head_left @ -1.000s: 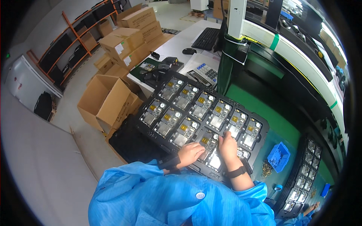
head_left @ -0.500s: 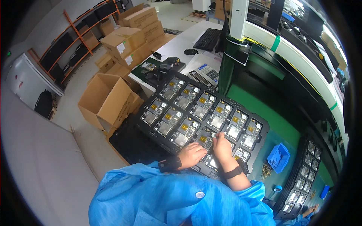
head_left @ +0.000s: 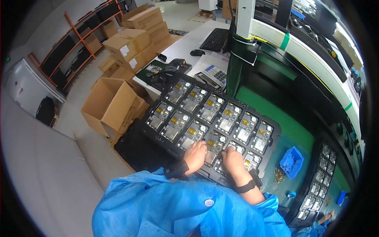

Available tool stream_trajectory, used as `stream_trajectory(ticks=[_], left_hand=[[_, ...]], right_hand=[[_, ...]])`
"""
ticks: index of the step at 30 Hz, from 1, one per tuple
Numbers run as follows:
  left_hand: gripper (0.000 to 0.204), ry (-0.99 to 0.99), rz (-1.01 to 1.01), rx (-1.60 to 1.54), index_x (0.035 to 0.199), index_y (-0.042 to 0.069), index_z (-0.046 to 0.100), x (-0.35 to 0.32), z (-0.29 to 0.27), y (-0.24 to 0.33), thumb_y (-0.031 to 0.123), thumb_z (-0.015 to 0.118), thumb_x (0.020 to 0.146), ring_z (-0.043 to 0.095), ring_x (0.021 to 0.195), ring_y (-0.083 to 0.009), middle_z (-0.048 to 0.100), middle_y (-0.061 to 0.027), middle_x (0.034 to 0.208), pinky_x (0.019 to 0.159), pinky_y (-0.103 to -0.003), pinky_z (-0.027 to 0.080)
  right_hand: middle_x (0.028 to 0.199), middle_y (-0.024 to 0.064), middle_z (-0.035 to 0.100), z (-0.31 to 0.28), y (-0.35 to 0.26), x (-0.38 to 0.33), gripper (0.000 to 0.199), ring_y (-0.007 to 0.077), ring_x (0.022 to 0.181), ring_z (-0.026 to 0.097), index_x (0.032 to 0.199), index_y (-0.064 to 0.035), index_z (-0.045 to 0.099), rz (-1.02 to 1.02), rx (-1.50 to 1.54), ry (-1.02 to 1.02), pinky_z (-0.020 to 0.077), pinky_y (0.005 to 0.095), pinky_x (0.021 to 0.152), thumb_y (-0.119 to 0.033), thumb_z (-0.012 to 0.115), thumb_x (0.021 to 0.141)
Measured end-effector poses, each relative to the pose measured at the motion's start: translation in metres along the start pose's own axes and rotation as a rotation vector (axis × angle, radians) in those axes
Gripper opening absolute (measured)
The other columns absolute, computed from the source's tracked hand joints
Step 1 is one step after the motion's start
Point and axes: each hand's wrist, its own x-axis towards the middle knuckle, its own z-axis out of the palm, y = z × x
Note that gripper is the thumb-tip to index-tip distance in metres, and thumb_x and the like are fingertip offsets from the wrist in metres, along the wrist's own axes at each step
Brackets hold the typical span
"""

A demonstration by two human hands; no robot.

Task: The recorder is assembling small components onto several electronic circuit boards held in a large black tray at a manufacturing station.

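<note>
Both hands press down on circuit boards in the near row of a black tray [head_left: 272, 128]: the left hand [head_left: 195, 156] with curled fingers, the right hand [head_left: 233, 162] flat; whether either grip clamps anything I cannot tell. At 3 o'clock from the hands sits a small blue bin [head_left: 292, 162]. At 9 o'clock stands an open cardboard box [head_left: 112, 104].

Brown cardboard boxes [head_left: 138, 29] stand stacked at upper left, two bearing small white labels [head_left: 124, 50]. Nearer, on the floor, an open brown box [head_left: 112, 104] gapes beside the counter. Dark flat screens [head_left: 65, 49] fill the orange shelf against the far left wall.
</note>
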Motion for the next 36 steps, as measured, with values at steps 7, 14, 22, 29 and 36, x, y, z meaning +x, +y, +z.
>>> stream_trajectory(ticks=[7,14,22,29,36], left_hand=[[0.011,-0.201,-0.269,-0.367,0.080,-0.001,0.054,0.017,0.000,-0.010,0.009,0.051,0.077,0.053,0.084,-0.0330,0.056,-0.0173,0.087,0.077,-0.039,0.041],[0.010,-0.124,-0.500,-0.616,0.079,-0.001,0.056,0.015,-0.003,-0.007,0.008,0.052,0.080,0.053,0.081,-0.0244,0.056,-0.0131,0.080,0.073,-0.032,0.041],[0.017,-0.371,-0.544,-0.564,0.090,-0.002,0.056,0.023,-0.016,-0.013,0.013,0.052,0.083,0.054,0.079,-0.0136,0.059,-0.0083,0.088,0.070,-0.025,0.043],[0.016,-0.447,-0.597,-0.545,0.090,-0.001,0.057,0.023,-0.019,-0.016,0.012,0.051,0.083,0.055,0.088,-0.0177,0.058,-0.0114,0.098,0.077,-0.028,0.042],[0.010,-0.182,-0.279,-0.555,0.085,0.001,0.056,0.022,-0.035,0.016,0.009,0.052,0.082,0.050,0.096,-0.0225,0.052,-0.0120,0.104,0.082,-0.030,0.040]], right_hand=[[0.065,0.0226,0.058,0.003,-0.010,-0.003,0.023,0.0379,0.061,0.059,0.079,0.0014,0.054,-0.005,0.014,0.008,0.0478,0.0447,0.058,-0.022,0.055,0.079],[0.067,0.0219,0.059,0.006,-0.014,0.001,0.023,0.0368,0.064,0.059,0.079,0.0013,0.053,0.003,0.003,0.000,0.0481,0.0439,0.060,-0.022,0.054,0.080],[0.069,0.0217,0.060,0.004,-0.013,0.004,0.023,0.0354,0.066,0.061,0.081,0.0017,0.054,0.003,-0.105,-0.089,0.0492,0.0434,0.059,-0.019,0.046,0.083],[0.064,0.0190,0.061,0.010,-0.017,0.008,0.020,0.0342,0.060,0.061,0.078,0.0002,0.055,-0.064,-0.211,-0.052,0.0494,0.0423,0.056,-0.016,0.043,0.081],[0.072,0.0154,0.062,-0.003,-0.008,0.002,0.032,0.0227,0.069,0.061,0.083,-0.0013,0.052,-0.024,0.426,-0.020,0.0487,0.0363,0.061,-0.031,0.042,0.088]])
